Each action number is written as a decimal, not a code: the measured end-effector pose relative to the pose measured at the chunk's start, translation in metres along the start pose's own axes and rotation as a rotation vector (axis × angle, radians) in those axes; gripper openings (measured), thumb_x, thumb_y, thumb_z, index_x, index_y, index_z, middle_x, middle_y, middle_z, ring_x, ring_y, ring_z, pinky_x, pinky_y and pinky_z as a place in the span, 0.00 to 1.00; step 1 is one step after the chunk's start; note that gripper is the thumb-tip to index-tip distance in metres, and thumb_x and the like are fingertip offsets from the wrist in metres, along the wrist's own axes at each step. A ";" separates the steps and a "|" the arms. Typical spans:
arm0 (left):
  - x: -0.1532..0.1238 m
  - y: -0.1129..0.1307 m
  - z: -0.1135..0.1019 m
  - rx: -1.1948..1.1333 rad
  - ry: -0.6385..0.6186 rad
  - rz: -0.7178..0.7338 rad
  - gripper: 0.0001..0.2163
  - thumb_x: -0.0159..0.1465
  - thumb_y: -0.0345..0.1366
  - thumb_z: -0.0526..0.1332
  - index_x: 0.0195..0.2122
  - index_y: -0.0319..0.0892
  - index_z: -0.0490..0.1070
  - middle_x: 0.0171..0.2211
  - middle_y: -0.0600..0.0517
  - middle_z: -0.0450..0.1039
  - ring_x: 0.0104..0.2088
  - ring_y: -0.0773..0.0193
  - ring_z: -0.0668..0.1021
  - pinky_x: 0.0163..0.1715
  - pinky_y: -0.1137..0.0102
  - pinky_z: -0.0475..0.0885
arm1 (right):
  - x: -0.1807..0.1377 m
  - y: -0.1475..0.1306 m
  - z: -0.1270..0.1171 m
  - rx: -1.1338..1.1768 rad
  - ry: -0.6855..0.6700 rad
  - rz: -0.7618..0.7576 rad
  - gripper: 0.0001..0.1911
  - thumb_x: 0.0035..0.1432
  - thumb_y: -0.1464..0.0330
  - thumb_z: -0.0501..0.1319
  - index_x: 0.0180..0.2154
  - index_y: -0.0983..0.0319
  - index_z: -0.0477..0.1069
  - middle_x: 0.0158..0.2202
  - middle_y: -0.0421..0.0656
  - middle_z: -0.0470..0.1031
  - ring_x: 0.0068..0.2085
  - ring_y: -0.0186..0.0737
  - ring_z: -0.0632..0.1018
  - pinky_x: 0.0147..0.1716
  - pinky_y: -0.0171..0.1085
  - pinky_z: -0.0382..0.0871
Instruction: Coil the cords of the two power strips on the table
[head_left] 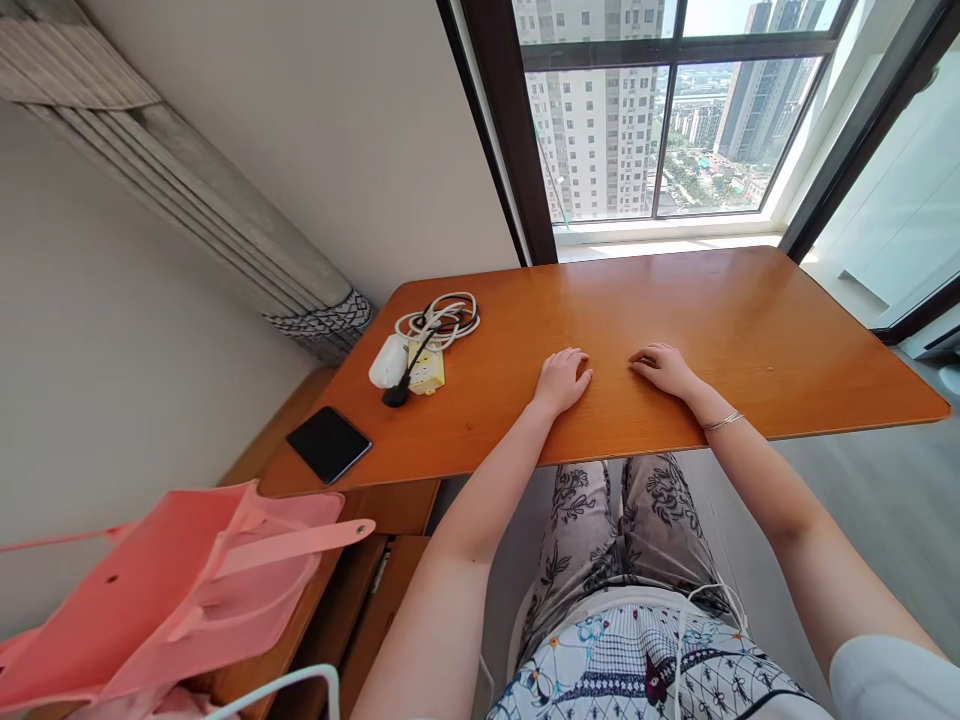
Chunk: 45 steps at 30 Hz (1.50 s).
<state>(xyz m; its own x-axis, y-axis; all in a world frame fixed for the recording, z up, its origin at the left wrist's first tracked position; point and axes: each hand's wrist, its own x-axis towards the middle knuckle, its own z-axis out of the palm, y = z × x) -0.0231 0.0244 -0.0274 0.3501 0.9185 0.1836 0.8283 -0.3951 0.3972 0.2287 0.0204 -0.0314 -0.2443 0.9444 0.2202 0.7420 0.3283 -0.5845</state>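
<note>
Where the orange-brown table (712,310) ends, a window (665,140) overlooks tall buildings (592,140).

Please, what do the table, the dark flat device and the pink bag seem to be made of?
Table: probably varnished wood or veneer; its orange-brown surface shines near the window.
Dark flat device: likely glass-fronted and glossy, judging by its smooth, even black face.
Pink bag: perhaps leather or imitation leather, smooth and rather matte; its panels and strap look stiff.

No readable text or labels.
</note>
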 end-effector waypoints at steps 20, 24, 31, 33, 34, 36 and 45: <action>0.003 0.001 0.003 0.058 0.008 0.012 0.15 0.70 0.37 0.56 0.55 0.40 0.73 0.63 0.41 0.72 0.65 0.50 0.72 0.67 0.54 0.62 | 0.001 0.011 0.000 0.123 0.013 0.036 0.11 0.62 0.66 0.62 0.42 0.59 0.82 0.43 0.46 0.83 0.46 0.44 0.79 0.53 0.44 0.71; 0.004 -0.001 0.004 0.075 0.015 0.010 0.15 0.69 0.37 0.57 0.54 0.42 0.74 0.62 0.42 0.73 0.64 0.50 0.73 0.67 0.54 0.64 | 0.002 0.014 0.002 0.113 0.026 0.046 0.10 0.62 0.67 0.63 0.42 0.59 0.82 0.42 0.46 0.83 0.45 0.44 0.80 0.51 0.42 0.72; 0.004 -0.003 0.006 0.074 0.018 0.016 0.15 0.70 0.37 0.57 0.55 0.42 0.74 0.63 0.42 0.72 0.63 0.50 0.73 0.66 0.55 0.64 | 0.003 0.018 0.004 0.105 0.033 0.018 0.09 0.63 0.67 0.63 0.42 0.59 0.83 0.41 0.45 0.84 0.43 0.43 0.80 0.50 0.42 0.73; 0.005 -0.004 0.006 0.073 0.020 0.017 0.15 0.70 0.37 0.57 0.55 0.42 0.74 0.63 0.42 0.72 0.64 0.50 0.73 0.67 0.55 0.64 | 0.003 0.018 0.004 0.109 0.037 0.015 0.09 0.63 0.67 0.63 0.42 0.59 0.82 0.41 0.45 0.83 0.43 0.43 0.80 0.50 0.41 0.73; 0.005 -0.004 0.007 0.073 0.020 0.018 0.15 0.70 0.38 0.57 0.55 0.42 0.74 0.63 0.42 0.72 0.64 0.50 0.73 0.67 0.55 0.64 | 0.003 0.019 0.004 0.111 0.037 0.012 0.09 0.63 0.67 0.63 0.42 0.59 0.82 0.41 0.45 0.83 0.43 0.42 0.80 0.50 0.41 0.73; 0.005 -0.005 0.007 0.074 0.021 0.021 0.15 0.70 0.37 0.57 0.55 0.42 0.74 0.63 0.43 0.73 0.64 0.51 0.73 0.67 0.55 0.64 | 0.003 0.019 0.004 0.112 0.035 0.010 0.09 0.63 0.67 0.63 0.42 0.59 0.82 0.40 0.45 0.83 0.42 0.41 0.80 0.49 0.41 0.73; 0.005 -0.007 0.009 0.066 0.025 0.019 0.15 0.69 0.37 0.57 0.54 0.43 0.74 0.62 0.44 0.73 0.65 0.51 0.72 0.67 0.55 0.64 | 0.001 0.014 0.004 0.108 0.035 0.022 0.09 0.63 0.68 0.64 0.42 0.59 0.83 0.42 0.45 0.84 0.43 0.42 0.80 0.50 0.41 0.73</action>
<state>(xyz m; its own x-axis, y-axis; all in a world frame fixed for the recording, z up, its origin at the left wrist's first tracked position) -0.0232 0.0323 -0.0370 0.3558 0.9099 0.2131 0.8488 -0.4101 0.3336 0.2367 0.0263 -0.0427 -0.2051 0.9507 0.2327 0.6747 0.3095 -0.6700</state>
